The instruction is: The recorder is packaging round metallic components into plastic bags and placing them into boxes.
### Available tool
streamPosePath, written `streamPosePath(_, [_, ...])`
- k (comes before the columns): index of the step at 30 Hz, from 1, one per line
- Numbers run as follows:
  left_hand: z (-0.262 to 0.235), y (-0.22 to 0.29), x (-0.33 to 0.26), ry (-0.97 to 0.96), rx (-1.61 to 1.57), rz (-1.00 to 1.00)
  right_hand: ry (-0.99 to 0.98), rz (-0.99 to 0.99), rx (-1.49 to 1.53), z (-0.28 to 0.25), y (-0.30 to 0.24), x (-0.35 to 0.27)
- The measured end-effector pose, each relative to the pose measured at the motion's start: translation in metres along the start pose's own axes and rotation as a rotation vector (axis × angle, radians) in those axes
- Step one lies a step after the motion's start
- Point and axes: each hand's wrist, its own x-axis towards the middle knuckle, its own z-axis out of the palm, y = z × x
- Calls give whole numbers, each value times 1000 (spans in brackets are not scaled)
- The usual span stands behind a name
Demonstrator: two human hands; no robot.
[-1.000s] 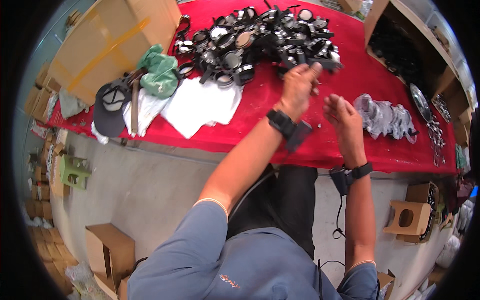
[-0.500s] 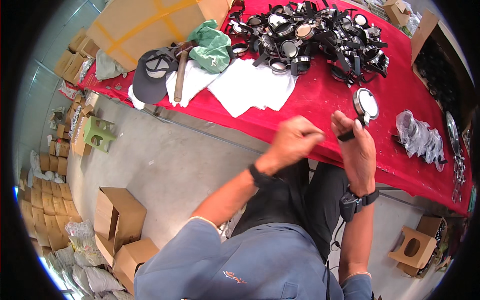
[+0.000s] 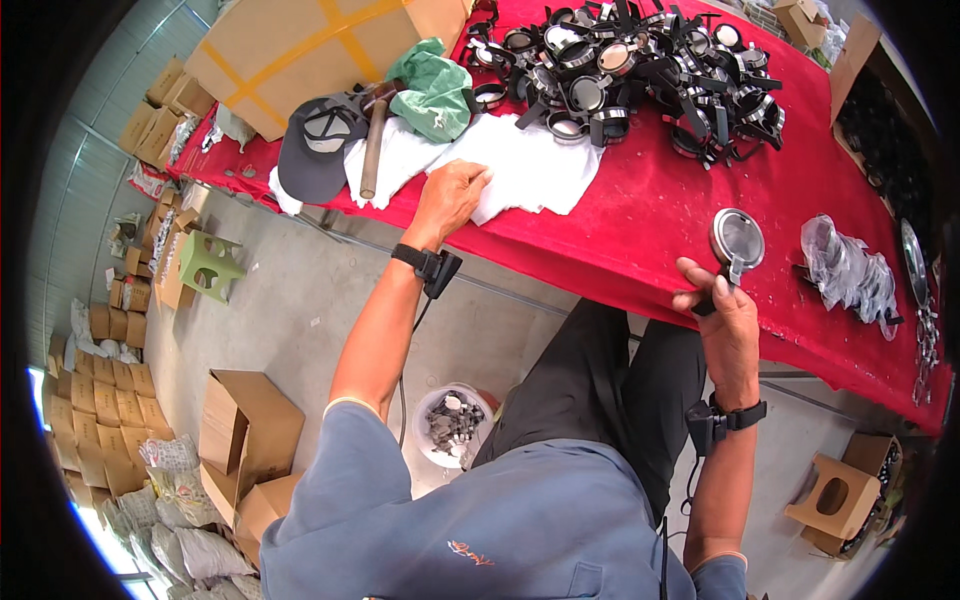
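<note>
Glossy metal round lens piece (image 3: 737,238), matt white cloth (image 3: 530,175), red fabric table cover (image 3: 650,215)

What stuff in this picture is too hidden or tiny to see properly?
- Head view: the left hand covers part of the white cloth.
- The bucket holds small grey bits, too small to tell apart.
- The right hand hides the round lens piece's handle.
- The box interior is dark and cut off.

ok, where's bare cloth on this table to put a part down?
Widest bare red cloth: between the white cloths, the pile of black round parts and the clear bag, ahead of the right hand. Crowded at the left end: left hand, cap, green bag, cardboard box.
</note>
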Motion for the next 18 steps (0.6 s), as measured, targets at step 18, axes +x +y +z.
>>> streamPosePath(18, [40,114,0,260,-532,26,55,-11,-119,83,37,84])
